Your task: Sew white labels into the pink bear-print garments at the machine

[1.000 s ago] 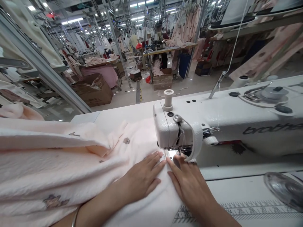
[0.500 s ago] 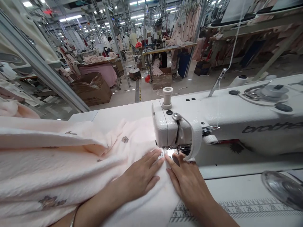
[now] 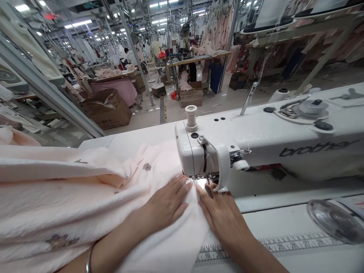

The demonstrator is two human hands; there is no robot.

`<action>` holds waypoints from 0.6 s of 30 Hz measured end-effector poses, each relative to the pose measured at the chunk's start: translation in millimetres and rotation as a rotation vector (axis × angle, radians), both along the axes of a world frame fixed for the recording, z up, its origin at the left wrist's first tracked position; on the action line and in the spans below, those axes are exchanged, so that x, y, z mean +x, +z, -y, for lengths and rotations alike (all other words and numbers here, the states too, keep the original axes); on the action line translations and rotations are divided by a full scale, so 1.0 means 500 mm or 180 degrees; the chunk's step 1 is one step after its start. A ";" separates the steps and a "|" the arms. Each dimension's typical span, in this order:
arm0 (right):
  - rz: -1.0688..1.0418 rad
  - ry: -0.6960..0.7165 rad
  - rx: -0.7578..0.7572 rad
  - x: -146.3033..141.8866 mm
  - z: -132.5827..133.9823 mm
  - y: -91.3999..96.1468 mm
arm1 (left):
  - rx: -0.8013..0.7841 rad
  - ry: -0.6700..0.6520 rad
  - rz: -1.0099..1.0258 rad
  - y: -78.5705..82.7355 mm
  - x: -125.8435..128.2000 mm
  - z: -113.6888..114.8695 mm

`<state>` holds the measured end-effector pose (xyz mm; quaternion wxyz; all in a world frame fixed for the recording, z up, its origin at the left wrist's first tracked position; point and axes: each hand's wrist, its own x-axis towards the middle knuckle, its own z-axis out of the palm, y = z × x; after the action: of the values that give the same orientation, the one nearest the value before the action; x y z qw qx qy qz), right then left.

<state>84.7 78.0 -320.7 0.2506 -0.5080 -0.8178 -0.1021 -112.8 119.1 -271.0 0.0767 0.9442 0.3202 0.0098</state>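
Note:
A pale pink fabric (image 3: 65, 197) with small printed motifs lies bunched across the white table and runs under the head of a white sewing machine (image 3: 256, 144). My left hand (image 3: 167, 203) lies flat on the fabric, fingers stretched toward the needle area (image 3: 203, 182). My right hand (image 3: 222, 214) rests flat on the fabric's edge just in front of the presser foot, fingers together and pointing at it. The needle itself is mostly hidden by the machine head and a white guard.
A printed ruler strip (image 3: 284, 246) runs along the table's front. A clear round dish (image 3: 335, 222) sits at the right. Beyond the table, a factory floor holds cardboard boxes (image 3: 106, 110), work tables, hanging pink garments and distant people.
Both hands have slid slightly forward with the fabric toward the needle. The view has shifted a little to the right and down.

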 end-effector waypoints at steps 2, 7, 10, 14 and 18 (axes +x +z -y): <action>-0.0006 -0.0032 0.0040 -0.001 0.001 0.000 | 0.0062 0.0019 0.0013 0.001 0.002 -0.005; -0.0151 -0.0067 0.0015 -0.007 0.011 0.005 | 0.0252 0.0039 0.0049 -0.005 -0.001 -0.005; -0.0195 0.0000 -0.0020 -0.004 0.018 0.014 | 0.0315 0.0004 0.0093 -0.011 -0.005 -0.002; -0.0167 0.0180 0.0029 -0.015 0.024 0.017 | 0.0373 -0.0061 0.0255 -0.024 -0.004 -0.003; -0.0178 0.0123 0.0116 -0.072 0.034 0.004 | 0.0342 0.0166 0.0536 -0.031 -0.011 -0.003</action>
<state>48.6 61.2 -318.9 0.2845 -0.4901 -0.8181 -0.0979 -118.3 120.7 -286.4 0.0523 0.9341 0.3361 0.1083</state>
